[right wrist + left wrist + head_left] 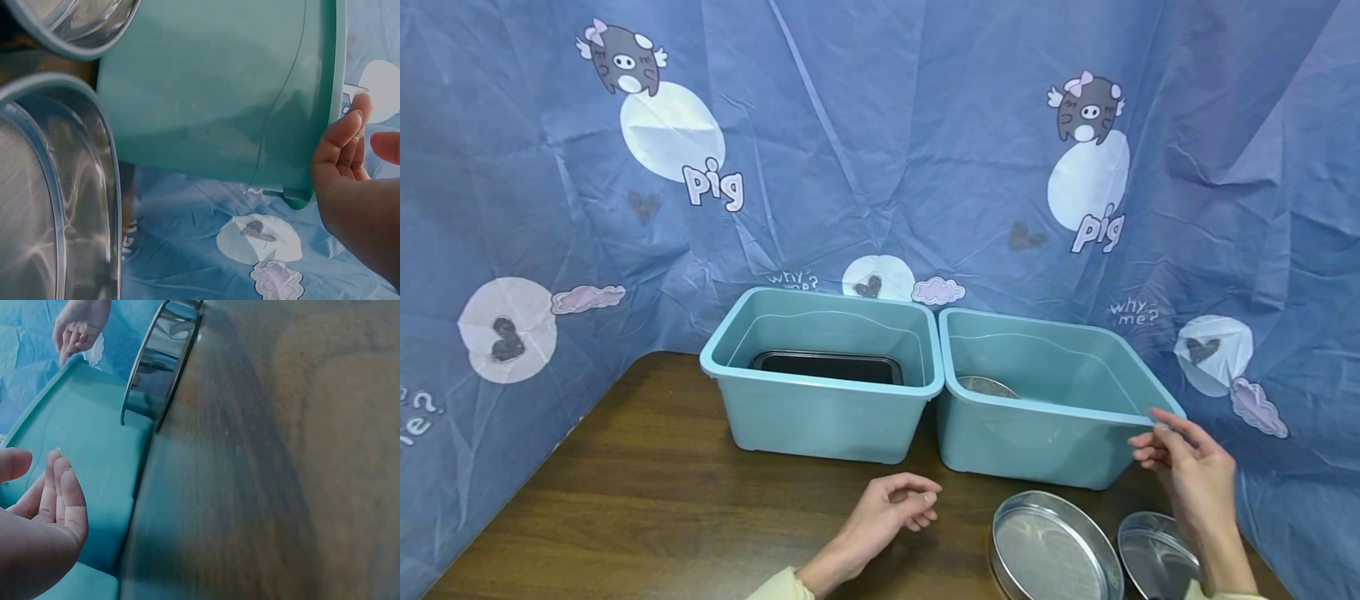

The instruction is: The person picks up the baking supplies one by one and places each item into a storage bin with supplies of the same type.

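My left hand (pixel 891 512) hovers over the table in front of the two teal bins, fingers loosely bent and holding nothing. Beside the front right corner of the right bin (pixel 1022 442) is my right hand (pixel 1202 475), its fingers relaxed and bare. Whether its fingertips touch the rim, I cannot tell. Below it lie two shallow round metal pans, possibly sieves: a larger-looking one (pixel 1056 550) and a shinier one (pixel 1157 550), partly behind my right forearm. Another round metal piece (pixel 988 386) shows inside the right bin, mostly hidden by the front wall.
The left bin (pixel 820 417) stands against the right one and contains a black rectangular tray (pixel 827 367). Both bins stand at the back of the brown wooden table (pixel 647 500). A blue printed cloth (pixel 865 150) hangs behind and around the table.
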Demonstrator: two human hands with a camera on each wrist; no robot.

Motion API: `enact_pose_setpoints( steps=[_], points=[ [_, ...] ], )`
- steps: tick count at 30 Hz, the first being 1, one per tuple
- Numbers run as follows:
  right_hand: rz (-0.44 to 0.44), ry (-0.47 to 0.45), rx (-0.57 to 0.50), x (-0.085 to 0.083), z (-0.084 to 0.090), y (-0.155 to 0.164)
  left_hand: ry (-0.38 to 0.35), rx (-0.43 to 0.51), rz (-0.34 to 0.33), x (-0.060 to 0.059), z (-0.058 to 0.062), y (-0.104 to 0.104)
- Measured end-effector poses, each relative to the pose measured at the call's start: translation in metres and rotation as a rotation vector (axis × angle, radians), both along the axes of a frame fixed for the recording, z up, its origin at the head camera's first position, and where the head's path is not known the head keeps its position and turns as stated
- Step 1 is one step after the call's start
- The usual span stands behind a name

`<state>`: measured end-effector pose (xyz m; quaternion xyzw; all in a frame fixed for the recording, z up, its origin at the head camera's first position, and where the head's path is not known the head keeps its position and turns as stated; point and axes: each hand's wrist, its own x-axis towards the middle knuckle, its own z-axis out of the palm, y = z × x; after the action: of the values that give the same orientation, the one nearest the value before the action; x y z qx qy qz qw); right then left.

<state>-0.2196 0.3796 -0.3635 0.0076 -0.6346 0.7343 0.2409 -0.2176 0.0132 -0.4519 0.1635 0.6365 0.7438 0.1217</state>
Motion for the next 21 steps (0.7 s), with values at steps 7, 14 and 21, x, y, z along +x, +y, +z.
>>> enact_pose_setpoints(
  steps=[7,14,21],
  points=[
    [-0.063,-0.011,-0.006,-0.003,0.001,0.007,-0.008,0.009,-0.009,0.001,-0.002,0.007],
    [-0.135,-0.024,-0.004,-0.008,0.006,0.014,-0.014,0.026,-0.015,0.003,-0.002,0.012],
    [-0.192,-0.062,0.007,-0.012,0.006,0.023,-0.106,0.078,-0.037,0.004,-0.004,0.017]
  ],
)
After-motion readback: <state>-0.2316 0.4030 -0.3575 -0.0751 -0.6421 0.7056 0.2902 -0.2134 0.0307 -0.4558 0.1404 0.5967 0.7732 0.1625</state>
